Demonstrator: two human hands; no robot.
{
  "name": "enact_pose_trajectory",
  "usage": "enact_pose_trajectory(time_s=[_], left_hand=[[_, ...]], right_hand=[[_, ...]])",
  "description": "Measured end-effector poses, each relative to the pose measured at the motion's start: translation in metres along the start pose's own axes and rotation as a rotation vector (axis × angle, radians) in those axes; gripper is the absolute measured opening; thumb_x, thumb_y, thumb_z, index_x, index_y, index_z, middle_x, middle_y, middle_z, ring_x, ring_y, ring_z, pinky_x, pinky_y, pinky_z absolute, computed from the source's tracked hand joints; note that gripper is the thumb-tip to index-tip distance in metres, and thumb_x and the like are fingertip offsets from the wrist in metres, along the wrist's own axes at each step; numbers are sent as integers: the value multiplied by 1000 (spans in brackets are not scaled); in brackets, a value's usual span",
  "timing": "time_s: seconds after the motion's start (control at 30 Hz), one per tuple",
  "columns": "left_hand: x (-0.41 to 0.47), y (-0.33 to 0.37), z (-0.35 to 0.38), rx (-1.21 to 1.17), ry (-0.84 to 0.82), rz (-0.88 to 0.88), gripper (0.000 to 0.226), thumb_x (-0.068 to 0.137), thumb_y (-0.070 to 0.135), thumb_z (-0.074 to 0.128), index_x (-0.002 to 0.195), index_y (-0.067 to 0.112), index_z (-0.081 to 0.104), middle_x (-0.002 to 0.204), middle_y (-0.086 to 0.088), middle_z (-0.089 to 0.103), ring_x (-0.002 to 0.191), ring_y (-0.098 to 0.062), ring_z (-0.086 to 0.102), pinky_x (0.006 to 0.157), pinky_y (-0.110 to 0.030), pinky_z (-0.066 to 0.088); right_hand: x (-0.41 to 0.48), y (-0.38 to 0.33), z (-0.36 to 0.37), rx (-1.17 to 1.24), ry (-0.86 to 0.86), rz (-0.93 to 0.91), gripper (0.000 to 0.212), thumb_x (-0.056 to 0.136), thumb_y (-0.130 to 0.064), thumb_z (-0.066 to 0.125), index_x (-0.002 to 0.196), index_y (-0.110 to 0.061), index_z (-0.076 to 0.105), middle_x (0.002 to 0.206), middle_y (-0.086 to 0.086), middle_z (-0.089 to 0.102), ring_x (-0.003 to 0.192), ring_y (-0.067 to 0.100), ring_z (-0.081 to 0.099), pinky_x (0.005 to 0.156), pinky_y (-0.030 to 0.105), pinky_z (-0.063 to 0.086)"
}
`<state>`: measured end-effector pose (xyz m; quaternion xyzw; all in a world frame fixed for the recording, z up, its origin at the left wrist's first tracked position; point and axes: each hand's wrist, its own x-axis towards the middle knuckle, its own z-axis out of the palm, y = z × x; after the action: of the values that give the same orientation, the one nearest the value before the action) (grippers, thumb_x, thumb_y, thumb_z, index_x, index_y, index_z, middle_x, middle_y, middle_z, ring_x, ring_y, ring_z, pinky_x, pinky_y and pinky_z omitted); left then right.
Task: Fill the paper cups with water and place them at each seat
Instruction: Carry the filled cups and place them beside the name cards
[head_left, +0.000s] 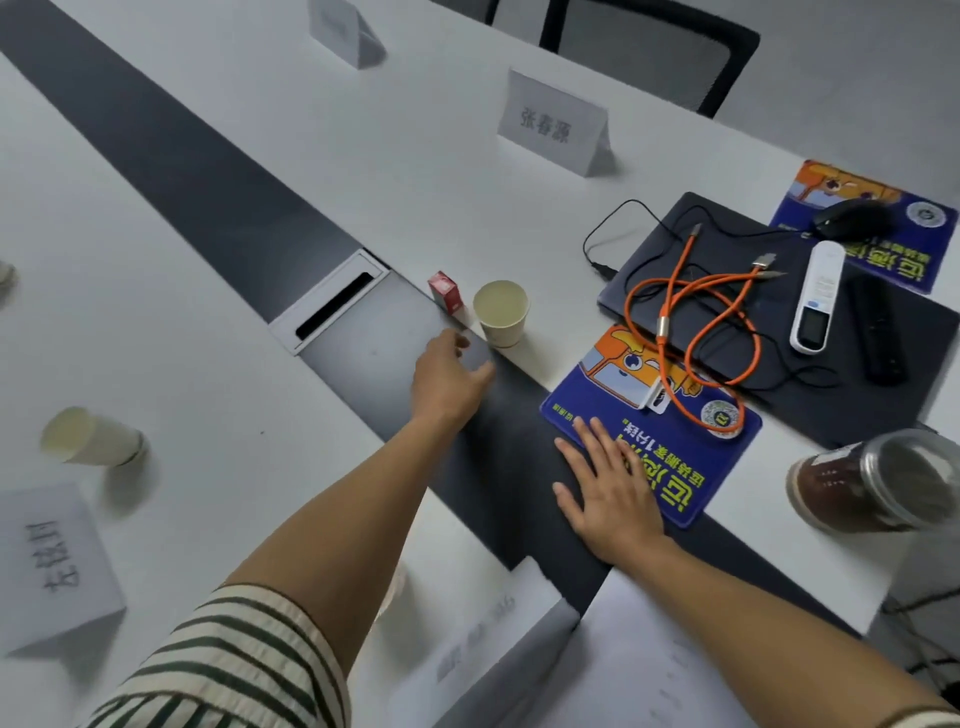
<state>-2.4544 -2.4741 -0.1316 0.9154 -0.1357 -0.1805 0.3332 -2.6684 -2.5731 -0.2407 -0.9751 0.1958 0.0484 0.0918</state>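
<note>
My left hand (448, 378) reaches out over the dark strip (171, 156) that runs down the middle of the white table (426, 171). Its fingers are loose and it holds nothing. It is just short of the paper cup (501, 312), which stands upright on the far side of the strip, beside a small red box (445, 292). My right hand (609, 493) lies flat with spread fingers, partly on the strip and partly on a blue mouse pad (675, 467).

A metal cable hatch (332, 301) is set into the strip. To the right lie a dark laptop (909, 384) with an orange cable (696, 332) coiled on it, and near it a glass jar (872, 478). A second paper cup (91, 436) stands at the near left, blurred. A white name card (553, 124) stands at the far seat, with a mesh-backed chair (644, 52) behind it.
</note>
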Motion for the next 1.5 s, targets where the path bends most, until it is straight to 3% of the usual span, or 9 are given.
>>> enact_pose_trajectory(time_s=[0.1, 0.2, 0.27, 0.37, 0.6, 0.93, 1.17, 1.33, 1.5], left_hand=[[-37, -11, -39, 122, 15, 72, 37, 86, 32, 68, 118, 16, 59, 116, -3, 64, 101, -20, 60, 87, -38, 53], [-80, -23, -85, 195, 44, 115, 37, 88, 32, 67, 121, 18, 57, 112, -1, 65, 98, -20, 61, 84, -36, 53], [-105, -32, -111, 241, 50, 130, 33, 90, 31, 65, 120, 19, 57, 112, -1, 65, 99, -20, 62, 83, -35, 51], [-150, -48, -154, 299, 82, 141, 26, 91, 30, 63, 114, 20, 59, 110, 0, 66, 99, -22, 62, 84, -37, 51], [-282, -101, -243, 365, 198, 103, 21, 91, 31, 62, 110, 20, 61, 101, 3, 65, 93, -20, 60, 80, -35, 50], [-564, -237, -348, 388, 397, -118, 23, 91, 34, 62, 108, 20, 61, 92, 7, 61, 87, -17, 59, 70, -30, 43], [-750, -338, -397, 427, 472, -385, 27, 92, 35, 60, 113, 19, 59, 103, -1, 66, 93, -21, 61, 80, -35, 52], [-830, -402, -423, 387, 552, -539, 27, 92, 36, 60, 112, 19, 59, 102, 0, 65, 94, -20, 60, 79, -34, 51], [-870, -473, -465, 403, 576, -625, 28, 92, 36, 59, 114, 18, 59, 106, 0, 65, 97, -19, 59, 79, -33, 49]], right_hand=[[-1, -3, -13, -42, -75, 14, 65, 92, -55, 28, 147, -23, 44, 159, 7, 29, 148, 23, 24, 115, 41, 19], [3, -8, -44, -98, -294, 9, 64, 97, -54, 29, 154, -27, 25, 165, 3, 10, 152, 21, 7, 119, 41, 15], [9, -15, -72, -44, -375, 62, 56, 98, -43, 43, 148, -21, 35, 159, 8, 25, 146, 26, 24, 114, 45, 29], [5, -41, -113, -22, -254, 88, 39, 98, -34, 44, 128, -11, 52, 128, 11, 54, 117, 31, 53, 93, 42, 46], [-50, -146, -177, 64, 11, -60, 27, 98, -30, 46, 110, -12, 61, 114, 11, 62, 99, 33, 59, 72, 35, 42], [-233, -365, -161, 105, 50, -403, 35, 97, -34, 46, 127, -21, 59, 129, 2, 61, 115, 27, 58, 91, 34, 44], [-355, -530, -140, 168, 28, -725, 32, 97, -33, 51, 125, -21, 61, 123, 0, 64, 112, 25, 59, 89, 33, 45], [-409, -631, -135, 160, 37, -935, 21, 95, -28, 49, 104, -18, 66, 108, 4, 67, 94, 28, 61, 71, 30, 41], [-435, -735, -116, 169, 14, -1006, 31, 95, -30, 50, 120, -17, 64, 120, 2, 65, 108, 27, 60, 77, 30, 41]])
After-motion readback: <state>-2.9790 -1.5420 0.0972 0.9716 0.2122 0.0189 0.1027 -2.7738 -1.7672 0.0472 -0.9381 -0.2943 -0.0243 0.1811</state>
